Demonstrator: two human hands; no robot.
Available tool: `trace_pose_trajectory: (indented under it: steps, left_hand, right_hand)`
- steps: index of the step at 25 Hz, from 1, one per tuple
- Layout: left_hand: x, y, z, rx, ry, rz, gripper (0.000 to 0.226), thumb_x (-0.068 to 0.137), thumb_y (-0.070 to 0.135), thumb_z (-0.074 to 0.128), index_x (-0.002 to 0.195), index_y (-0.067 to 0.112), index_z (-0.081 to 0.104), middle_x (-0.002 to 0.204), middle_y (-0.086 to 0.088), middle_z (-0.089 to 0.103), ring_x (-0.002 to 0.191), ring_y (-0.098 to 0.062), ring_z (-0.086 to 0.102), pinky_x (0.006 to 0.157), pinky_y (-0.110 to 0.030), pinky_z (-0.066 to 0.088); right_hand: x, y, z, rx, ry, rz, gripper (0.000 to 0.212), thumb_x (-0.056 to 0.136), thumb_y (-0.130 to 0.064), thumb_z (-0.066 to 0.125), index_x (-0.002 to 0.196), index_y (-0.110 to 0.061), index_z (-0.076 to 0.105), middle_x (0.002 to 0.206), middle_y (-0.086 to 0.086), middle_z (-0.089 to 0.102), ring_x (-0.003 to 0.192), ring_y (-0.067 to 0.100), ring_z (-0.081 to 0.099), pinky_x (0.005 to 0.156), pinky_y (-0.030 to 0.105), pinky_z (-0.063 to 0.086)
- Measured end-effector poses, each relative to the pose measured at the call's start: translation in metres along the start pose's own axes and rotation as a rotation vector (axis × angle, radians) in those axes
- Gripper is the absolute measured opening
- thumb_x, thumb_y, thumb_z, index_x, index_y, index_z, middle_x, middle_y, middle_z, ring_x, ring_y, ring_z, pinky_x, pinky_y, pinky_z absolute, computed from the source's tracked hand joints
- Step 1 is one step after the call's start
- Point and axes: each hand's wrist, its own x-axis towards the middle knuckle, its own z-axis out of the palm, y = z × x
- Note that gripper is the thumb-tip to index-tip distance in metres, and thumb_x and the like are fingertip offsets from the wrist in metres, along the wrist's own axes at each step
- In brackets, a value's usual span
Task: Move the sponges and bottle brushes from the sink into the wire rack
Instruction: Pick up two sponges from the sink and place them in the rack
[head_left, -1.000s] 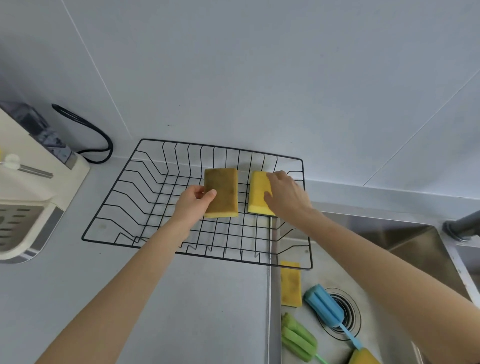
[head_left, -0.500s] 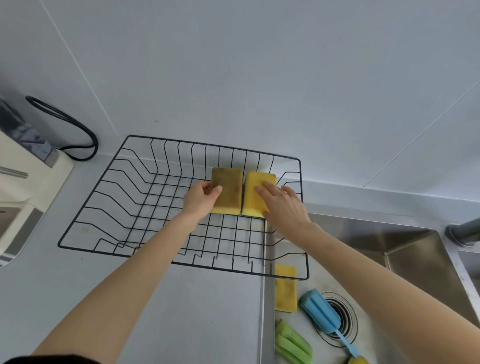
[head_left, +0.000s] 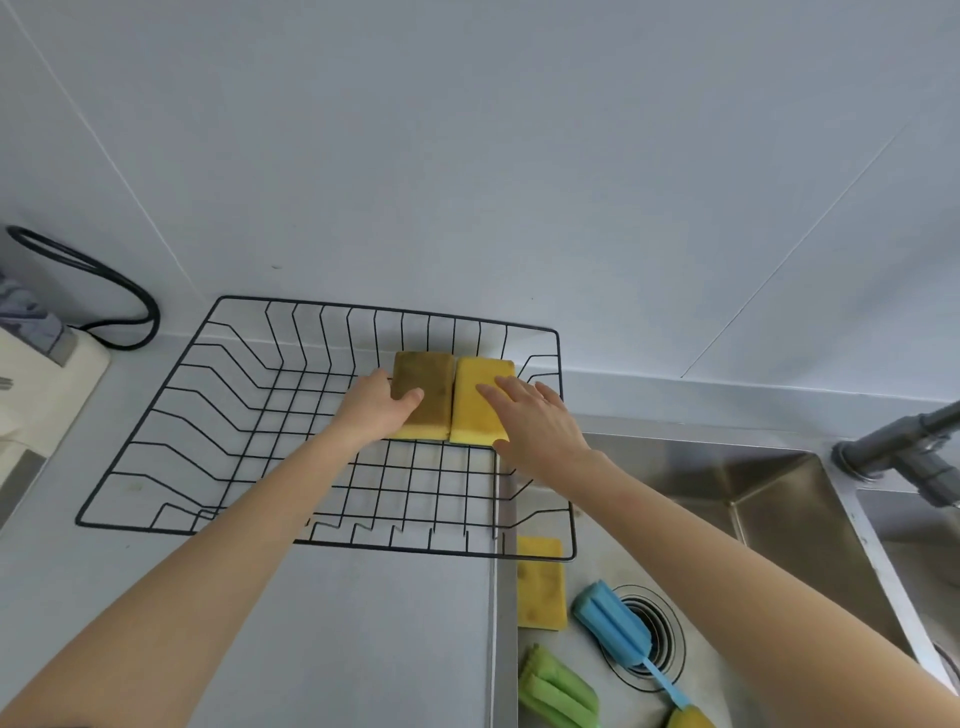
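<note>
A black wire rack (head_left: 363, 310) sits on the grey counter left of the steel sink (head_left: 779, 519). Two sponges lie side by side at its back right: a dark-topped sponge (head_left: 426, 384) and a yellow sponge (head_left: 475, 410), touching. My left hand (head_left: 374, 410) grips the dark-topped sponge's left side, thumb on top. My right hand (head_left: 540, 426) rests flat on the yellow sponge with fingers spread. In the sink lie another yellow sponge (head_left: 540, 587), a blue bottle brush (head_left: 613, 623) over the drain, a green bottle brush (head_left: 556, 691), and a yellow brush head (head_left: 685, 719) cut off at the frame's bottom edge.
A grey faucet (head_left: 893, 447) stands at the sink's right back. A cream appliance (head_left: 36, 384) with a black cable (head_left: 104, 280) sits at the far left by the wall. The rack's right edge overhangs the sink.
Both hands carried the two sponges toward the rack's back right and set them together. My right fingers have spread flat on the yellow sponge.
</note>
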Motion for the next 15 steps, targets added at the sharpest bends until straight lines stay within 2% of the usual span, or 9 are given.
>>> trace_pose_trajectory:
  steps: [2, 5, 8, 12, 15]
  left_hand:
    - [-0.012, 0.007, -0.008, 0.053, 0.009, 0.022, 0.058, 0.092, 0.033, 0.045, 0.136, -0.001, 0.031, 0.143, -0.019, 0.04, 0.131, -0.031, 0.039, 0.103, -0.037, 0.036]
    - [-0.033, 0.02, -0.017, 0.059, -0.011, 0.107, 0.056, 0.092, 0.032, 0.046, 0.138, 0.003, 0.03, 0.145, -0.014, 0.039, 0.133, -0.028, 0.037, 0.107, -0.036, 0.033]
    - [-0.056, 0.035, -0.019, 0.103, -0.036, 0.145, 0.068, 0.09, 0.041, 0.047, 0.144, 0.009, 0.021, 0.152, -0.011, 0.03, 0.139, -0.026, 0.029, 0.113, -0.038, 0.027]
    - [-0.093, 0.063, -0.012, 0.133, -0.023, 0.222, 0.068, 0.089, 0.043, 0.048, 0.143, 0.012, 0.023, 0.149, -0.008, 0.034, 0.136, -0.026, 0.034, 0.11, -0.035, 0.029]
    - [-0.116, 0.081, 0.002, 0.167, -0.019, 0.3, 0.063, 0.088, 0.042, 0.05, 0.14, 0.013, 0.03, 0.146, -0.01, 0.04, 0.133, -0.026, 0.038, 0.109, -0.035, 0.031]
  right_hand:
    - [-0.01, 0.003, -0.007, 0.015, 0.004, 0.001, 0.071, 0.089, -0.016, 0.056, 0.148, -0.02, 0.016, 0.158, 0.008, 0.018, 0.146, 0.023, 0.016, 0.12, 0.038, 0.009]
    - [-0.031, 0.009, -0.018, 0.049, 0.047, 0.009, 0.07, 0.088, -0.017, 0.055, 0.148, -0.02, 0.017, 0.157, 0.008, 0.019, 0.146, 0.022, 0.015, 0.12, 0.038, 0.008]
    - [-0.055, 0.015, -0.027, 0.095, 0.083, 0.02, 0.068, 0.088, -0.013, 0.052, 0.147, -0.019, 0.019, 0.156, 0.008, 0.023, 0.145, 0.022, 0.017, 0.12, 0.037, 0.01]
    - [-0.094, 0.029, -0.035, 0.148, 0.124, 0.038, 0.066, 0.089, -0.009, 0.047, 0.148, -0.019, 0.018, 0.157, 0.009, 0.02, 0.146, 0.022, 0.015, 0.119, 0.036, 0.009]
    - [-0.122, 0.043, -0.036, 0.16, 0.121, 0.056, 0.064, 0.091, -0.016, 0.048, 0.148, -0.018, 0.017, 0.157, 0.009, 0.019, 0.146, 0.022, 0.016, 0.119, 0.036, 0.01]
